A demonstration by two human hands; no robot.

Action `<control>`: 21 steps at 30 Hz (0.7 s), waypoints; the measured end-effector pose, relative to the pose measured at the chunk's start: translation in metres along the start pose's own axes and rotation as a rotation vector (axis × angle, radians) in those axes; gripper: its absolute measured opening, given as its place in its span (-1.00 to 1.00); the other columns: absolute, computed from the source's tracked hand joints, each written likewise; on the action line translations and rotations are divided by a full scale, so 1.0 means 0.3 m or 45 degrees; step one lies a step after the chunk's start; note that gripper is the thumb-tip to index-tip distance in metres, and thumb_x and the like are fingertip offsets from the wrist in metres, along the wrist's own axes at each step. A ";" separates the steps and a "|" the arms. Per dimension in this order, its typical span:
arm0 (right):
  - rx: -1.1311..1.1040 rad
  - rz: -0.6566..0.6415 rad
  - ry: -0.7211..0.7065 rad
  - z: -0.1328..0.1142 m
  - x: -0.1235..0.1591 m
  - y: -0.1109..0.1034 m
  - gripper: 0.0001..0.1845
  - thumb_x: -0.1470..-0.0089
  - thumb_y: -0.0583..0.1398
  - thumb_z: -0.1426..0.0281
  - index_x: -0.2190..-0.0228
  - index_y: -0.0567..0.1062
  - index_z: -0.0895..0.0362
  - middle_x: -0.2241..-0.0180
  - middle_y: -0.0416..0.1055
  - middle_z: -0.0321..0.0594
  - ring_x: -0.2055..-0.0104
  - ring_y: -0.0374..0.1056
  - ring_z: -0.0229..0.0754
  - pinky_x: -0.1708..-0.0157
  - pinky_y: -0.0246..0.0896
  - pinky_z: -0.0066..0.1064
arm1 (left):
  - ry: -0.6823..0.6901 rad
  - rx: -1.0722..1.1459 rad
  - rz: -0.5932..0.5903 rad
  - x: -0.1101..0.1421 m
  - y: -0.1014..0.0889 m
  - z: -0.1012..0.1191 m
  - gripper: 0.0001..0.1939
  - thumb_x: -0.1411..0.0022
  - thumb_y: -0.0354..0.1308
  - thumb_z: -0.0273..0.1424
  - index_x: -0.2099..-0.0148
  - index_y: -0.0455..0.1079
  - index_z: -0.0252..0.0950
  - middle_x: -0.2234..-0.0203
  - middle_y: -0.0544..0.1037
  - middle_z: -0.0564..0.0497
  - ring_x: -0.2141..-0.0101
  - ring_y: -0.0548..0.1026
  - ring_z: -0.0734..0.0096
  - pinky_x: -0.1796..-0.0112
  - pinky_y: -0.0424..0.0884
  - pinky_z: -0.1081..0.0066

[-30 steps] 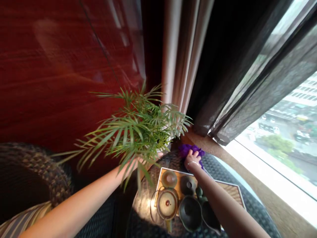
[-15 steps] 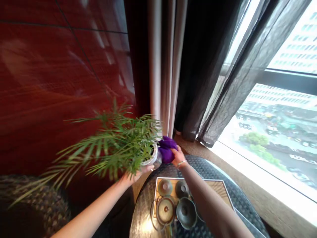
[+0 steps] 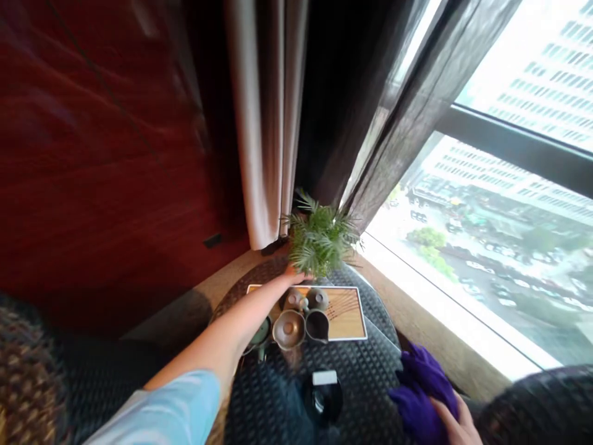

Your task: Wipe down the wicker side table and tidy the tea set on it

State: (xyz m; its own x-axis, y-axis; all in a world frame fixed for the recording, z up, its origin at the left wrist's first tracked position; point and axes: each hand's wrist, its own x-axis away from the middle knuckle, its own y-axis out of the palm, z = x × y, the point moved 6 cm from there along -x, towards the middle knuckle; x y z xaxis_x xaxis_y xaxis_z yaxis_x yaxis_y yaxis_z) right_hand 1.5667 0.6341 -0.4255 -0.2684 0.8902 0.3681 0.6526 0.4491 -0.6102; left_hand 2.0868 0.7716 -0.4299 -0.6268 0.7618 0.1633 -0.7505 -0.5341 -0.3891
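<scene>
A leafy green potted plant (image 3: 320, 240) is at the far end of the round table, its pot hidden by the fronds. My left hand (image 3: 299, 276) reaches across the tea tray (image 3: 349, 321) and grips the plant low down, with the fingers partly under the leaves. At the lower right, my right hand (image 3: 456, 423) is closed on a crumpled purple cloth (image 3: 424, 395), which hangs by the table's right edge. Below my left forearm, on and beside the tray, are a brown bowl (image 3: 288, 330), a dark pouring cup (image 3: 317, 326) and other tea ware.
The dark woven table (image 3: 370, 377) also bears a black round dish (image 3: 324, 398) with a white box (image 3: 325, 377) on it. Woven chairs (image 3: 542, 408) stand on both sides. Curtains (image 3: 259, 154) hang behind, and a window (image 3: 463, 259) fills the right.
The plant has moved right, from beside the table to its far end, with my left hand. My right hand has drawn the purple cloth away from the pot, back toward the lower right.
</scene>
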 end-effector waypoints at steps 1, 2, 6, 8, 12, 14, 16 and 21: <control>-0.022 -0.010 0.006 -0.006 -0.033 0.035 -0.24 0.36 0.25 0.10 0.02 0.32 -0.04 0.05 0.36 -0.12 0.01 0.35 0.12 -0.06 0.26 -0.02 | -0.039 -0.015 0.044 0.013 -0.016 0.006 -0.69 0.22 0.36 -0.48 0.32 0.46 -0.39 0.35 0.59 -0.07 0.20 0.50 0.19 0.03 0.38 0.19; -0.001 -0.018 -0.020 -0.036 -0.080 0.073 -0.21 0.23 0.19 0.07 -0.07 0.22 0.04 0.04 0.35 -0.08 0.01 0.35 0.07 -0.08 0.24 -0.06 | -0.077 -0.032 0.115 0.035 -0.046 0.014 -0.62 0.27 0.38 -0.48 0.29 0.46 -0.39 0.31 0.59 -0.09 0.17 0.49 0.14 0.01 0.36 0.17; 0.587 -0.157 -0.282 -0.196 -0.255 0.236 -0.25 0.12 0.10 0.31 -0.17 0.19 0.09 -0.15 0.07 0.02 -0.23 0.07 0.08 -0.20 0.02 -0.07 | -0.211 -0.084 0.525 0.287 -0.255 0.047 -0.47 0.12 0.31 -0.45 0.03 0.38 -0.44 0.06 0.50 -0.22 0.05 0.44 0.14 -0.05 0.30 0.20; 0.748 -0.232 -0.230 -0.166 -0.233 0.298 -0.30 0.05 0.07 0.32 -0.18 0.17 -0.06 -0.20 -0.05 0.02 -0.26 -0.07 0.23 -0.12 0.02 0.16 | -0.270 -0.088 0.685 0.536 -0.357 0.055 -0.57 -0.02 0.19 -0.39 0.03 0.36 -0.42 0.07 0.50 -0.19 0.12 0.47 0.25 0.00 0.36 0.26; 1.015 -0.209 -0.221 0.051 0.145 0.358 -0.32 -0.06 -0.01 0.12 -0.22 0.05 -0.11 -0.18 -0.06 0.07 -0.12 0.02 0.40 0.17 0.20 0.24 | -0.422 -0.048 0.894 1.212 -0.372 0.059 -0.69 -0.05 0.10 -0.25 0.20 0.38 -0.36 0.26 0.53 -0.13 0.26 0.50 0.30 0.10 0.41 0.25; 1.092 -0.280 -0.331 0.168 0.428 0.427 -0.33 -0.09 -0.06 0.11 -0.21 0.04 -0.03 -0.12 0.00 0.15 -0.01 0.11 0.38 0.31 0.26 0.14 | -0.601 0.087 1.014 1.572 -0.251 0.032 -0.72 -0.01 0.13 -0.21 0.27 0.39 -0.29 0.32 0.53 -0.07 0.26 0.49 0.25 0.11 0.40 0.22; 1.121 -0.423 -0.494 0.236 0.687 0.546 -0.40 -0.10 -0.08 0.19 -0.18 0.07 0.01 -0.08 0.05 0.19 0.06 0.18 0.33 0.39 0.28 0.04 | -0.828 0.225 1.084 1.892 -0.055 -0.009 -0.75 -0.01 0.14 -0.18 0.32 0.38 -0.24 0.37 0.52 -0.03 0.29 0.49 0.24 0.16 0.41 0.24; 1.066 -0.821 -0.822 0.058 0.948 0.856 -0.41 -0.09 -0.02 0.34 -0.17 0.13 0.06 0.11 0.21 0.09 0.17 0.32 0.12 0.18 0.30 -0.04 | -1.284 0.582 1.077 2.392 0.445 -0.096 -0.64 0.19 0.17 0.04 0.47 0.33 -0.12 0.62 0.37 0.08 0.54 0.39 0.30 0.42 0.37 0.26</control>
State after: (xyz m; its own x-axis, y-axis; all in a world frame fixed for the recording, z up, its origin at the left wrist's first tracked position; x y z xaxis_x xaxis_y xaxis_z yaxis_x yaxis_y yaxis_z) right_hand 1.6456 1.0041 -0.4899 -0.8278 0.2566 0.4989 -0.3179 0.5182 -0.7940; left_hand 1.5428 1.2575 -0.3907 -0.6515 -0.3337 0.6813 0.0487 -0.9146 -0.4014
